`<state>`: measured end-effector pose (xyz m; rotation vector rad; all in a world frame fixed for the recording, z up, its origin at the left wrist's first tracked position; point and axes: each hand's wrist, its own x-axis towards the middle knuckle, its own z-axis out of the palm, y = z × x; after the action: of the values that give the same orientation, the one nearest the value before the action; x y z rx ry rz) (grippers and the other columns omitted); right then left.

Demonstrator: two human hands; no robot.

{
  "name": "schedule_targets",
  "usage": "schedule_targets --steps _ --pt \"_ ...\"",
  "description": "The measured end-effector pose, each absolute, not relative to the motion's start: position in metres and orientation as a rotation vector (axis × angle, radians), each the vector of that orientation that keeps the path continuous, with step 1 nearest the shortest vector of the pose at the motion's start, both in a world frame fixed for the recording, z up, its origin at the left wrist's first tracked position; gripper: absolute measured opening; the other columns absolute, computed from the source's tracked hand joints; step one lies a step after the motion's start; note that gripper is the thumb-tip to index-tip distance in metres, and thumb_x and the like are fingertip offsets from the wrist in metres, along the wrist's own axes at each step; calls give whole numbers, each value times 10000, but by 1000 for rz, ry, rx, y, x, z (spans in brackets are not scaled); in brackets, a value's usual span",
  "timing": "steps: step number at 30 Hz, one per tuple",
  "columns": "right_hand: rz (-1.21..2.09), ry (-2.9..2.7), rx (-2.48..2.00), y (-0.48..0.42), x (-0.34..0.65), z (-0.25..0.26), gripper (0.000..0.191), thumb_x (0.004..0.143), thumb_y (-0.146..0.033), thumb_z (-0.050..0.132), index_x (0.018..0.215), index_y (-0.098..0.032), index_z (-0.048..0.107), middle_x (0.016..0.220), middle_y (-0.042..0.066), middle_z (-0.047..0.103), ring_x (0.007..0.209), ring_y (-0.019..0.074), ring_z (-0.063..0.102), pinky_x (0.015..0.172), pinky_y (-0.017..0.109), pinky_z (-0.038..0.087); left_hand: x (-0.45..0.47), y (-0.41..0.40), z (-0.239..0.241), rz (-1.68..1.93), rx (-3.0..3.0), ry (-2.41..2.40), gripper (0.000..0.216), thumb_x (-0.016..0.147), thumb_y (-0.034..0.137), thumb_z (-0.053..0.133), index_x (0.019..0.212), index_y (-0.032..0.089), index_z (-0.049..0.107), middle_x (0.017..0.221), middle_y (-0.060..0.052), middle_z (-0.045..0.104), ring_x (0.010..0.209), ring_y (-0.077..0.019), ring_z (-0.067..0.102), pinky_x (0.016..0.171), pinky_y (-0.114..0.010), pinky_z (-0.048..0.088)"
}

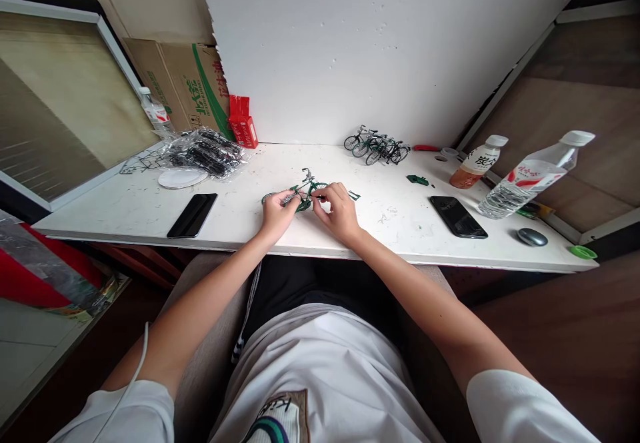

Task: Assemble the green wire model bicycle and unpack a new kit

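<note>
A small green model bicycle (307,183) stands on the white table between my two hands, its handlebar pointing up and away from me. My left hand (280,216) is closed on the bicycle's rear part, thumb and fingers pinched near the wheel and frame. My right hand (339,213) pinches at the middle of the bicycle, by its frame; whether a tiny part sits between those fingertips is hidden. Just right of my right hand lies a small dark green part (355,196).
Several model bicycles (377,144) stand at the back. Bagged black parts (205,151) lie at left beside a white disc (183,177) and a phone (193,216). At right are a second phone (457,216), a mouse (532,237), two bottles (533,176) and green pieces (417,180).
</note>
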<state>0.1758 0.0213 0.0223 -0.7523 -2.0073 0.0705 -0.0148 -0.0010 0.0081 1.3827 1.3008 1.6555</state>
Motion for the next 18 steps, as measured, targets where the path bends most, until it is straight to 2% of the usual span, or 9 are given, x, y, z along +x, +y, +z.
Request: schedule_targets --steps 9,14,18 --pt "78 -2010 -743 24 177 21 200 1128 -339 553 1144 -253 732 970 89 717 927 257 644 828 412 538 -13 -3 9 1682 1434 1297 289 883 410 788 1023 176 883 1064 -89 860 1042 -295 780 956 -363 591" --pt "86 -2010 -771 23 178 23 230 1131 -392 573 1109 -241 745 919 88 714 892 257 635 818 409 534 -13 -3 8 1677 1455 1267 307 907 422 769 1058 180 884 1080 -90 857 1061 -291 778 966 -358 591" --pt "74 -1995 -751 24 178 22 230 1134 -398 580 1076 -239 735 892 80 703 881 252 639 791 395 524 -14 -1 5 1685 1516 1299 301 919 419 757 1042 173 879 1028 -82 853 1003 -273 776 908 -333 593"
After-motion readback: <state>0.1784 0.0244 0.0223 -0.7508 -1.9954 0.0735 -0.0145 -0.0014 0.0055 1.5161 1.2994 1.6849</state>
